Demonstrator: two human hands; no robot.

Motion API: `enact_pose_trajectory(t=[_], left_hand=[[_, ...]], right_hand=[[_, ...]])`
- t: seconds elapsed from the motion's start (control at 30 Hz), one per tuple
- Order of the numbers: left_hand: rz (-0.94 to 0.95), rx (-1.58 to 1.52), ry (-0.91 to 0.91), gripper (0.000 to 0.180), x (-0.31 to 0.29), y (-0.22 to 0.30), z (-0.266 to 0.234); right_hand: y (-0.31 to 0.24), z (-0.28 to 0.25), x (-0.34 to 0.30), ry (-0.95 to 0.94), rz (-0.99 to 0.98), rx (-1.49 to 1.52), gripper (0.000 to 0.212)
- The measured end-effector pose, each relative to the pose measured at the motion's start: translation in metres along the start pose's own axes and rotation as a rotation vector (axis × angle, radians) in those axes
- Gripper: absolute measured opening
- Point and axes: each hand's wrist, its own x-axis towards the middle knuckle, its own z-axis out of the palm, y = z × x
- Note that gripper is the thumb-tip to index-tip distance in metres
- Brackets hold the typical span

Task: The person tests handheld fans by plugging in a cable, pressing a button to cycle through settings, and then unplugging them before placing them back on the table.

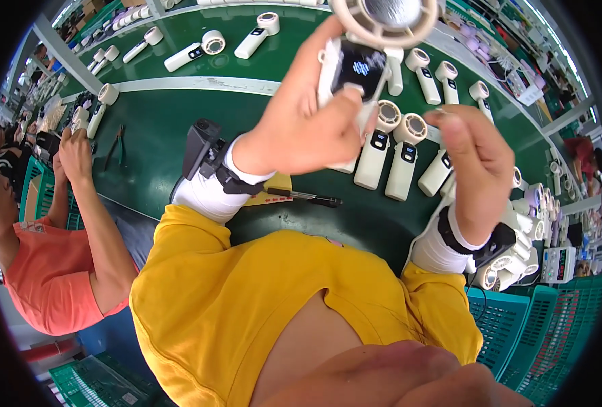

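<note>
My left hand [314,112] is wrapped round a white handheld fan [360,68], raised close before me. Its dark screen shows a lit pattern, and my thumb presses on the body just below it. The fan's round beige head reaches the top edge of the picture. Off to the right, my right hand [474,146] is lifted with thumb and fingertips drawn together; what sits between them, if anything, is too small to tell. Beneath and between my hands, more white handheld fans [403,163] lie side by side on the green table [158,129].
Several fans lie along the far strip, such as one fan [257,37]. A black pen [314,199] rests on yellow paper [277,184]. Pliers [118,146] lie at left, near a co-worker in an orange shirt [60,278]. Fans pile up [511,261] at right above green crates [504,319].
</note>
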Motion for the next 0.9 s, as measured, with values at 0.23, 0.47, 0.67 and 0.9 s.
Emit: enact_pose_trajectory(t=[0.23,0.47,0.67,0.9], left_hand=[[-0.390,-0.290,0.156,0.040,-0.013,0.007,-0.098],[-0.623,0.390,0.870,0.036,-0.102,-0.010,-0.229],[-0.852,1.791,0.756,0.032,-0.133,-0.026,-0.295],[-0.612,1.308,-0.201,0.016,-0.087,0.008,-0.141]], right_hand=[[-0.004,-0.017,-0.010,0.223,-0.022,0.038,0.018],[0.002,-0.025,-0.007,0.450,-0.108,0.058,0.026],[-0.001,-0.022,-0.003,0.510,-0.122,0.037,0.026],[0.003,-0.039,-0.006,0.470,-0.194,-0.018,0.024]])
